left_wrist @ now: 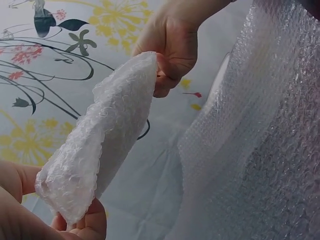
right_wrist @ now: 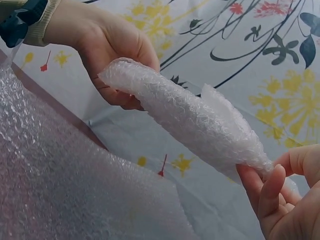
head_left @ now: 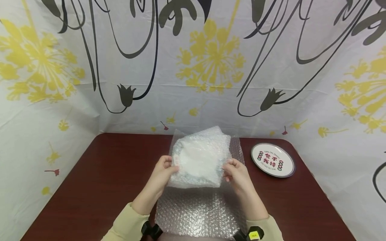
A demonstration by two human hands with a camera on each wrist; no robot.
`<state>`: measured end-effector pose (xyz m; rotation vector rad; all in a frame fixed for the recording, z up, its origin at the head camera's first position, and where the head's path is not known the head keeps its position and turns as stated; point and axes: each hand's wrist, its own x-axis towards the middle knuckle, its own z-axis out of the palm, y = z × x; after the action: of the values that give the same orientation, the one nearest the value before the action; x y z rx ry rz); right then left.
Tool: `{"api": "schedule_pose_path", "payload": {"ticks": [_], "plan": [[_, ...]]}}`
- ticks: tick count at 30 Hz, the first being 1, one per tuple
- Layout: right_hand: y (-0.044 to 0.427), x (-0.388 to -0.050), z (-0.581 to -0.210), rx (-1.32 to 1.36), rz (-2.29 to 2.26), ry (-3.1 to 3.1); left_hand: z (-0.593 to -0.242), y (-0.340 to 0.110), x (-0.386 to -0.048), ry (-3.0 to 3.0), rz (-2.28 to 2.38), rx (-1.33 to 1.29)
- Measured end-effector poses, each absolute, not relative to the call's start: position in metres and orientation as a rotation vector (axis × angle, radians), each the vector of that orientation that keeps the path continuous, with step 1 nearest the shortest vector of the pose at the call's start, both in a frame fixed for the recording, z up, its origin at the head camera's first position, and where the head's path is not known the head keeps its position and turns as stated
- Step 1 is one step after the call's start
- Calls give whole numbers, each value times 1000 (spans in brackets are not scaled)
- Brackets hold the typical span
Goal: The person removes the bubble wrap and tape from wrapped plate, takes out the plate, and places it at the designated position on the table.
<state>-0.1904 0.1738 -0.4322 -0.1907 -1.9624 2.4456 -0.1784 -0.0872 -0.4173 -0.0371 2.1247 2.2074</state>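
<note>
Between both hands hangs a bubble-wrapped parcel (head_left: 200,157), with a round white shape showing through its layers. My left hand (head_left: 163,172) pinches its left edge, thumb on the near face. At the opposite edge, my right hand (head_left: 238,174) pinches it between thumb and fingers. The left wrist view shows the parcel (left_wrist: 100,135) edge-on as a thick, folded bundle above the table. In the right wrist view a loose flap stands up from the parcel (right_wrist: 190,115). What lies inside is hidden by the wrap.
A larger sheet of bubble wrap (head_left: 199,211) lies flat on the dark red table (head_left: 120,174) beneath the parcel. To the right rests a white plate (head_left: 272,160) with red lettering and a dark rim. A flower-patterned cloth (head_left: 211,110) encloses the table's back and sides.
</note>
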Motion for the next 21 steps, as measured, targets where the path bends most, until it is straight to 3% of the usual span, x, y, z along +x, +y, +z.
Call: {"api": "schedule_pose_path", "payload": {"ticks": [21], "plan": [[195, -192, -451, -293, 2382, -2073, -436, -72, -192, 2210, 2082, 47]]}}
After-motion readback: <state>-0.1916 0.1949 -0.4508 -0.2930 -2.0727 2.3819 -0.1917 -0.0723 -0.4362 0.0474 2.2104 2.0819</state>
